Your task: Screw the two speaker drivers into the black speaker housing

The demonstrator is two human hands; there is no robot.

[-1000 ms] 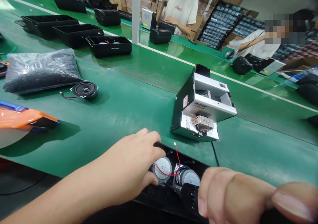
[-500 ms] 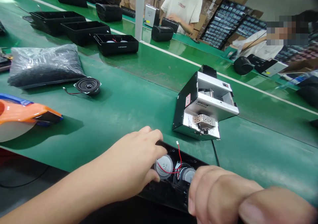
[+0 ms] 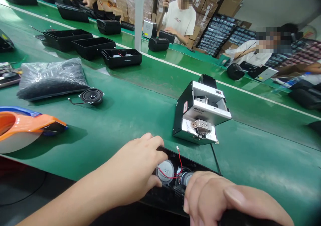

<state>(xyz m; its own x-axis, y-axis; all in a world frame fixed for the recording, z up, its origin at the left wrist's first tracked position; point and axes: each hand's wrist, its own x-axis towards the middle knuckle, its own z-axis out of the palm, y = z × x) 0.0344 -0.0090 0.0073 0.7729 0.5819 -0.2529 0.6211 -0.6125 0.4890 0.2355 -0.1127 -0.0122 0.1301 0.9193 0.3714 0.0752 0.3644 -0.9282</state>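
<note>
A long black plastic speaker housing (image 3: 173, 182) is lying at the near edge of the green table (image 3: 130, 119), its open side facing up and showing two round silver-backed speaker drivers (image 3: 165, 170) joined by thin red wires (image 3: 179, 160) ending in a small white plug. Its long axis is running from the left, farther end toward the right, nearer end, so it is sitting directly under both hands. The left hand (image 3: 135, 171) is resting on the housing's left end, fingers (image 3: 152, 142) curled over the far rim and the thumb pressing against the near side beside the left driver, so it is clamping the shell. The right hand (image 3: 213, 199) is closed in a fist around a dark handle, apparently a tool, right over the right driver; whether its tip is touching anything is hidden. Of the two, the right hand is nearer the drivers. Compared with a second earlier, the right hand is sitting farther left, now covering more of the right driver, while the left hand is keeping the same grip. Just beyond the housing a silver and black metal box machine (image 3: 200, 114) is standing, and well away to the left a loose black round speaker (image 3: 91, 95) is lying beside a grey plastic bag (image 3: 50, 79).
</note>
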